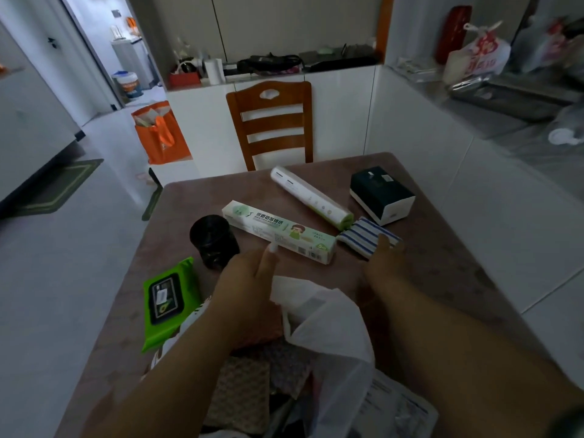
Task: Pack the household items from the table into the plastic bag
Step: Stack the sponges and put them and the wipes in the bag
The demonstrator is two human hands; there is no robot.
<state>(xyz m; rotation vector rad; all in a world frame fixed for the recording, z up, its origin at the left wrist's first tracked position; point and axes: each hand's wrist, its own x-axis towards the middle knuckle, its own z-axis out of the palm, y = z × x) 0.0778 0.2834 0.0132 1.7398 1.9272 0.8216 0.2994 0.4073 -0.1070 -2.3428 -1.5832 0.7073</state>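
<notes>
Nearest the camera, a white plastic bag [331, 330] is seen at the near edge of the bench [442, 248]. Its mouth is open. Some patterned cloths [252, 374] are seen inside it, but the bottom of the bag is cut off by the picture edge. What lies deeper in it cannot be made out.

The left hand [249, 279] is held at the bag's rim. One finger is stretched out toward a long green and white box [278, 230]. It cannot be told if the box is touched, or if the bag is pinched by this grip, since the fingers are partly hidden.

The right hand [384, 263] is laid with its fingertips on a blue and white striped cloth [368, 237]. The grip is spread open and flat, and nothing is held in it. The near part of the cloth is hidden by the hand.

A black round jar [213, 240] is seen left of the box. A green pack of wipes [169, 303] is placed at the left edge of the bench, partly covered by the left arm. A white roll [311, 197] is laid behind the box. A dark box with a white base [382, 194] is set to the right of the roll.

A wooden chair [271, 121] is stood behind the bench.
</notes>
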